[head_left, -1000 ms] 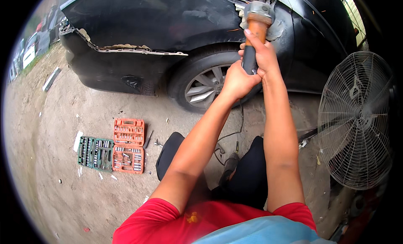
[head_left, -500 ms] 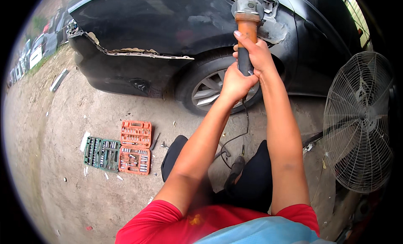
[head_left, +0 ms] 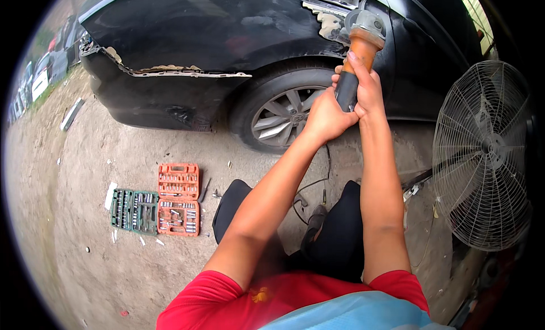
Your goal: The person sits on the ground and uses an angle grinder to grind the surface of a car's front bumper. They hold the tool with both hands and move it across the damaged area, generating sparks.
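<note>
Both hands are wrapped round an orange and black angle grinder [head_left: 361, 53]. My left hand [head_left: 329, 115] grips the black rear end of its body. Further forward, my right hand [head_left: 368, 90] closes on the handle with the thumb along the orange part. The grinder's metal head and disc guard lie against or just over the black car's [head_left: 272, 29] panel, above the wheel [head_left: 286, 114]; whether the disc touches is hidden. Beside the head, a scraped, pale patch [head_left: 329, 24] of the panel shows. A dark cord hangs from the grinder down to the ground.
A large wire-caged fan [head_left: 485, 154] stands close on my right. On the ground at left lie an open orange socket set [head_left: 179, 199] and an open green one [head_left: 134, 211]. A torn, pale-edged seam [head_left: 170, 72] runs along the car's rear. Parked vehicles stand far left.
Both hands have carried the grinder to the right and slightly down along the panel, and it now tilts rightward. More of the scraped patch left of its head shows.
</note>
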The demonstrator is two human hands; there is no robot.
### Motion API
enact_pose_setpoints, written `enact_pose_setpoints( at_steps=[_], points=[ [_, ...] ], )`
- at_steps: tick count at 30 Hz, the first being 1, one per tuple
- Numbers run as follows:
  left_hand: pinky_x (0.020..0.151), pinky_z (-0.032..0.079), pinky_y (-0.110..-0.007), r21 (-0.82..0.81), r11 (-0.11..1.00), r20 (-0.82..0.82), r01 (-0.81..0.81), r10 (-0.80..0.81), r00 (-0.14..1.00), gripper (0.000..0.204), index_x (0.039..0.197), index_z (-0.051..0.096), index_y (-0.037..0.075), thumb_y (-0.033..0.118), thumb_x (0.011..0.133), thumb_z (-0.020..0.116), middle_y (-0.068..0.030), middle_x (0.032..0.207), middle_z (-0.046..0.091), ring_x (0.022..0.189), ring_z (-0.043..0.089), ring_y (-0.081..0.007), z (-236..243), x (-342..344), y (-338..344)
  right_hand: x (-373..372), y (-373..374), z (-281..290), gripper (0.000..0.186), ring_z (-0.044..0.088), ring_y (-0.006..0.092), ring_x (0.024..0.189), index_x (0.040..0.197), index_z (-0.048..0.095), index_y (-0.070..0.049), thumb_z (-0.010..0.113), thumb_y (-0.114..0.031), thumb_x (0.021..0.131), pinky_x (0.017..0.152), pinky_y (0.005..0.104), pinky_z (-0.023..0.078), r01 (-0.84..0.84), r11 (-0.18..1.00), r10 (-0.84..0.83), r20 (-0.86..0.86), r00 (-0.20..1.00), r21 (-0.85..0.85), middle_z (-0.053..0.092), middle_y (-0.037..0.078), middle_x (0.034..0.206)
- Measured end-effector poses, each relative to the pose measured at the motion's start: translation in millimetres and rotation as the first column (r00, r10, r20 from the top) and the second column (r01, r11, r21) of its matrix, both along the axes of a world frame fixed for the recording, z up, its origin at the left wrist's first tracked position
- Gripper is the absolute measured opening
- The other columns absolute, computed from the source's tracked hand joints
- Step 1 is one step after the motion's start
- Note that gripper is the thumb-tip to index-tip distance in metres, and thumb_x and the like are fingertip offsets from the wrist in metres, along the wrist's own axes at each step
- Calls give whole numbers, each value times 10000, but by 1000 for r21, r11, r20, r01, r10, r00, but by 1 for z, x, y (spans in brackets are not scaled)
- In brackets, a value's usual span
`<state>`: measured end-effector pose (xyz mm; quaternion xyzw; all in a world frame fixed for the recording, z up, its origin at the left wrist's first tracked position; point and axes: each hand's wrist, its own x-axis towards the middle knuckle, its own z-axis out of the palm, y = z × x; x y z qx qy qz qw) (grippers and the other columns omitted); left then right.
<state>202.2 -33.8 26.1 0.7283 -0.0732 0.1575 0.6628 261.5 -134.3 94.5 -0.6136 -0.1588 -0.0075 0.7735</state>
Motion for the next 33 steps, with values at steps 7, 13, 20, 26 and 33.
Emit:
enact_pose_setpoints(
  at_steps=[7, 13, 20, 26, 33],
  points=[
    [976, 590, -408, 47, 996, -21, 70, -69, 997, 689, 1244, 659, -54, 300, 726, 945, -198, 1138, 786, 1069, 784, -323, -27, 5, -1, 12, -16, -46, 461, 760, 205, 754, 1121, 687, 0, 878, -388, 960, 688, 335, 626, -24, 994, 28, -36, 999, 106, 746, 136, 944],
    [920, 584, -360, -122, 992, -49, 13, -19, 999, 569, 1211, 673, -21, 217, 762, 930, -110, 1090, 784, 989, 749, -202, -56, 15, 2, 17, 7, -58, 451, 741, 162, 746, 1095, 707, 2, 901, -373, 936, 683, 296, 599, -57, 997, 59, 37, 998, -53, 744, 93, 916],
    [830, 562, -313, -348, 931, 112, 115, -80, 990, 378, 1150, 674, 14, 132, 853, 875, -8, 1022, 740, 911, 685, -109, -48, 26, 1, 23, 23, -28, 522, 728, 146, 756, 1139, 696, -3, 911, -430, 929, 702, 301, 605, -42, 959, 78, 119, 990, -281, 728, 83, 917],
    [817, 557, -324, -286, 952, 60, 111, -98, 993, 386, 1134, 672, 8, 143, 830, 869, -38, 1004, 741, 907, 697, -139, -39, 35, -9, 29, 8, -22, 518, 728, 145, 736, 1105, 706, -2, 913, -442, 926, 681, 291, 602, 6, 978, 11, 81, 997, -211, 730, 89, 903],
    [817, 558, -310, -348, 921, 86, 176, -155, 984, 387, 1143, 674, 14, 128, 831, 872, -30, 1025, 745, 921, 695, -120, -42, 35, -3, 28, 14, -22, 540, 742, 159, 742, 1147, 701, -3, 898, -459, 935, 671, 305, 617, 14, 977, 3, 80, 997, -211, 735, 93, 918]
  ],
)
